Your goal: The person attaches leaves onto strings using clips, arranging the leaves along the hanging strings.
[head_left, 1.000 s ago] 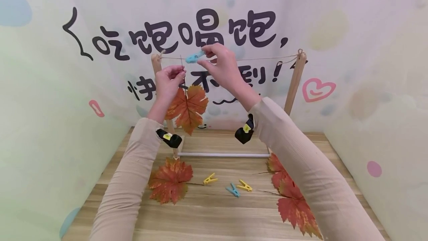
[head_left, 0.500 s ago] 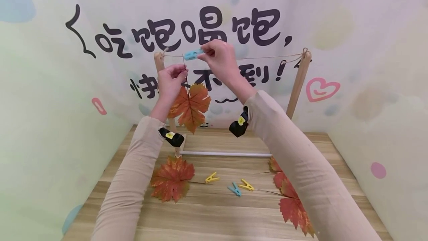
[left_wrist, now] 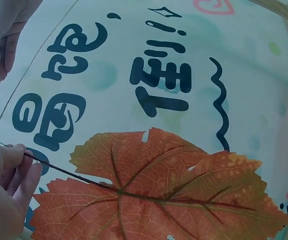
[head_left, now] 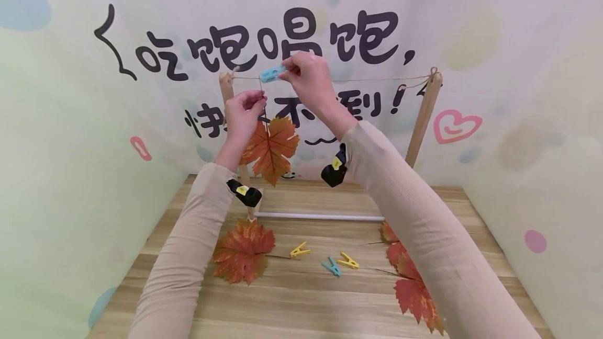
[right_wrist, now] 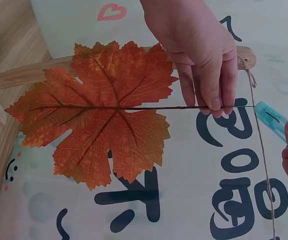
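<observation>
My left hand (head_left: 244, 115) pinches the thin dark stem of an orange-red maple-like leaf (head_left: 274, 151), which hangs blade down below the fingers. The stem's upper end meets a twine line (head_left: 377, 79). My right hand (head_left: 308, 80) pinches a light blue clothespin (head_left: 270, 74) by its handle end. In the right wrist view the clothespin (right_wrist: 271, 119) has its tip at the spot where stem and twine cross. Whether its jaws clamp them cannot be told. The left wrist view shows the leaf (left_wrist: 159, 185) large, with the stem between thumb and fingers of my left hand (left_wrist: 3, 175).
Wooden posts (head_left: 424, 119) hold the twine, with a white rod (head_left: 320, 217) low between them. On the wooden table (head_left: 292, 307) lie a red leaf (head_left: 245, 252) at left, more leaves (head_left: 414, 294) at right, two yellow clothespins (head_left: 300, 249) and a blue clothespin (head_left: 332, 266).
My right hand has brought the clothespin slightly left and turned it more level, its tip now at the stem's top on the twine. The left hand keeps its pinch; the view shifted slightly.
</observation>
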Demonstrator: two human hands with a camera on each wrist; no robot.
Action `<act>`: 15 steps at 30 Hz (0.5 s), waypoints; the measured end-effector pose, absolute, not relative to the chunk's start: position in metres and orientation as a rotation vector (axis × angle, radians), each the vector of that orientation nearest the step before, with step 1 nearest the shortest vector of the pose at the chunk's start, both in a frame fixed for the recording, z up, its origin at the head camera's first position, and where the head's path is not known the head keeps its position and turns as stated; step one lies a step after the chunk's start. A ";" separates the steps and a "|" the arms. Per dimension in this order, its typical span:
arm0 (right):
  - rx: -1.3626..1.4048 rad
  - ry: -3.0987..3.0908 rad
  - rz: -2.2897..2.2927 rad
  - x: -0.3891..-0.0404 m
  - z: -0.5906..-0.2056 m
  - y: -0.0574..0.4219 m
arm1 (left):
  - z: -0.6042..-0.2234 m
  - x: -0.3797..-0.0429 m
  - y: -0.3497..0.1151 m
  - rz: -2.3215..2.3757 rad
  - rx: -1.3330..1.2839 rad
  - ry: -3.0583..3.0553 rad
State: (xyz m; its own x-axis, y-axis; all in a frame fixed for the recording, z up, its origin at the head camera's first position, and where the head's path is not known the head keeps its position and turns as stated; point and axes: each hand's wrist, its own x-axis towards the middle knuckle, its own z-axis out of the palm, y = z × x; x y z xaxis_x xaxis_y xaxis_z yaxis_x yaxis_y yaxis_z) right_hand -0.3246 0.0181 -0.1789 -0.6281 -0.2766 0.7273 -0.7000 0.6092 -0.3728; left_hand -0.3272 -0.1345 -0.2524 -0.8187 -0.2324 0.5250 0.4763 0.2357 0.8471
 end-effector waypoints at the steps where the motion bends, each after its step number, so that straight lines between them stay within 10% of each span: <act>1: 0.764 -2.208 0.869 -0.325 -0.179 0.018 | -0.253 -0.328 -0.134 -1.633 -0.226 -1.950; 15: 0.707 -2.298 0.917 -0.335 -0.183 0.014 | -0.253 -0.329 -0.133 -1.605 -0.237 -1.931</act>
